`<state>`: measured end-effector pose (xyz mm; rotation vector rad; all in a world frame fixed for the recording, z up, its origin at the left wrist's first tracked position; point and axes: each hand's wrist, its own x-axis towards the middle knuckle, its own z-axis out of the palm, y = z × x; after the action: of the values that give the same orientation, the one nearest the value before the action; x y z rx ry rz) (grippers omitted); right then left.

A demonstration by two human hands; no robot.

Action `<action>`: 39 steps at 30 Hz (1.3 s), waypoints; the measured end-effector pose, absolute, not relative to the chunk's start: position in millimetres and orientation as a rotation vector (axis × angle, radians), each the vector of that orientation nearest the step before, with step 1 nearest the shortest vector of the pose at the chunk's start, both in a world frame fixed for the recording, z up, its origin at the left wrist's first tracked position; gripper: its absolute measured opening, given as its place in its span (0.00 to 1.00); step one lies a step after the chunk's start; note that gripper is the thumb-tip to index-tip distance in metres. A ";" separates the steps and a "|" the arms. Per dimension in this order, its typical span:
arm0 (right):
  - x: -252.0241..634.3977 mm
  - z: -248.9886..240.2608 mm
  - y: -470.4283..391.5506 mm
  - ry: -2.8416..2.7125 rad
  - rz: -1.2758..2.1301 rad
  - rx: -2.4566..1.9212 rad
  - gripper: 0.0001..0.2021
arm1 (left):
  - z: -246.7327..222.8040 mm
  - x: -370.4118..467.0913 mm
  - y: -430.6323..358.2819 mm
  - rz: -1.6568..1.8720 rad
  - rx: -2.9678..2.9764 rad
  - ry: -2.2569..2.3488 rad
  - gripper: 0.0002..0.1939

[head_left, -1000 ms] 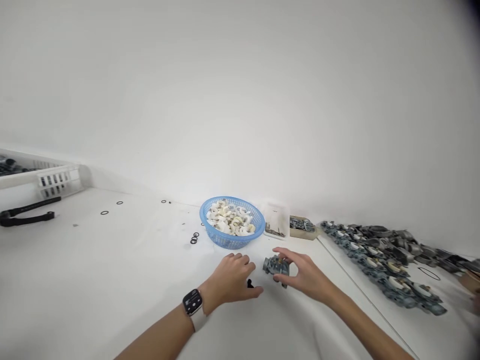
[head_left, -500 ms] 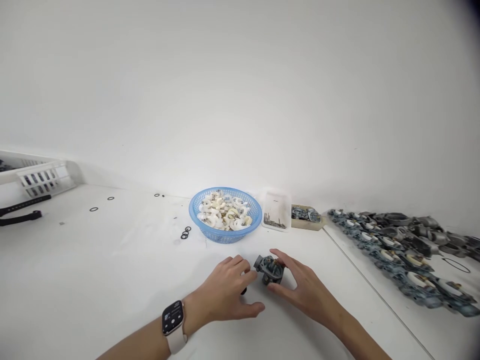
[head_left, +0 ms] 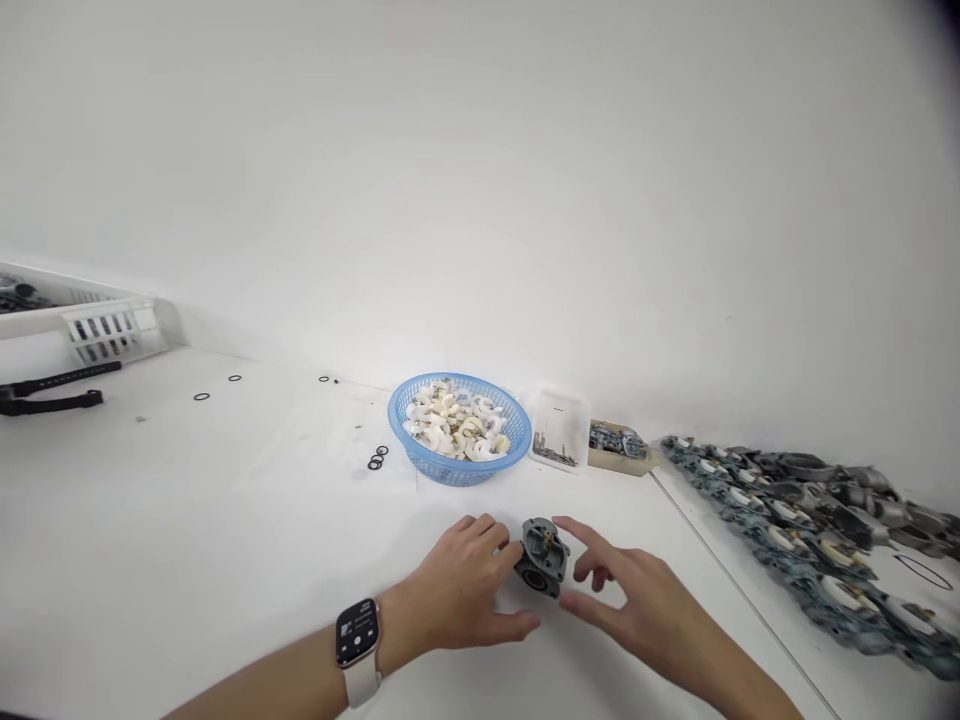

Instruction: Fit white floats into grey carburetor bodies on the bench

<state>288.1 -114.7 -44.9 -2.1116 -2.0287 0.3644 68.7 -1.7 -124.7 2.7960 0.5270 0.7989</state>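
Observation:
A grey metal carburetor body (head_left: 541, 555) with a brass piece inside stands on the white table between my hands. My left hand (head_left: 472, 590) is at its left side, fingertips against the metal and thumb stretched out below; a watch is on that wrist. My right hand (head_left: 626, 590) is at the right of the body, thumb and forefinger apart, the thumb tip close to its lower edge. Behind them sits a blue basket (head_left: 396, 437) filled with white plastic floats (head_left: 450, 420).
Small pins lie in a white tray (head_left: 577, 410) beside a box of metal parts (head_left: 619, 462). Rows of carburetor bodies (head_left: 780, 545) spread over the right. Black rings (head_left: 377, 458) lie left of the basket. A white crate (head_left: 112, 330) and black straps (head_left: 67, 385) are far left.
The carburetor body has turned, so a round opening now shows low on its front. My right hand's fingers have moved off it and spread. The view has shifted slightly.

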 end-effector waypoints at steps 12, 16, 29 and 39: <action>264.0 12.8 29.3 -2.255 -0.003 -1.867 0.20 | -143.3 92.6 2.1 0.921 2.732 0.692 0.31; 250.2 -8.1 95.2 -2.358 -0.082 -1.875 0.20 | -173.0 120.5 23.9 0.970 2.897 0.822 0.34; 259.9 -41.0 154.1 -2.299 0.073 -1.916 0.14 | -196.7 150.2 44.7 0.890 3.061 0.845 0.10; 273.1 4.8 113.7 -2.106 0.370 -1.694 0.11 | -172.5 117.9 43.3 0.717 3.008 0.657 0.19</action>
<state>273.1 113.7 4.8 -1.6935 -2.1060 0.3698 117.9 43.3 -172.5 3.0082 0.6573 0.7175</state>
